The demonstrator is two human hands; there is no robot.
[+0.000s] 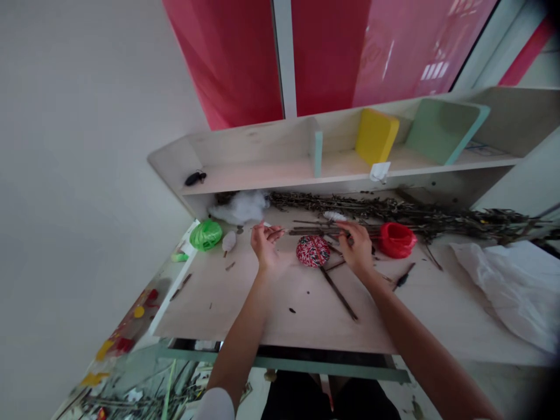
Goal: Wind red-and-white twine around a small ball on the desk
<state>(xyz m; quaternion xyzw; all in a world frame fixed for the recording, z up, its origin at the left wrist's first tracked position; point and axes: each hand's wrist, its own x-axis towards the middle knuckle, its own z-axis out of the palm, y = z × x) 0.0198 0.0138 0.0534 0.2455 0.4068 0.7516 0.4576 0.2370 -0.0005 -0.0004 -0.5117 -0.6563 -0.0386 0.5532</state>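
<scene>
My left hand [266, 244] is raised over the desk, fingers pinched on a thin twig [282, 231]. Curled fingers of my right hand [357, 249] hover by a row of thin dry sticks [312, 231]; what they grip, if anything, is too small to make out. Between the hands lies a round red, white and black patterned pad [312, 251]. A dark stick [339, 294] runs from it toward the front edge. A white wound bundle [335, 216] sits behind the sticks, and a red roll of plastic twine [397, 240] is right of my right hand.
Dry stalks [367, 205] lie along the back under a shelf [254, 175]. On the left are a green twine roll [206, 235], white fluff [242, 207] and a white bulb-shaped piece [228, 241]. A white plastic sheet [511, 286] covers the right end. A drawer [332, 368] is pulled out.
</scene>
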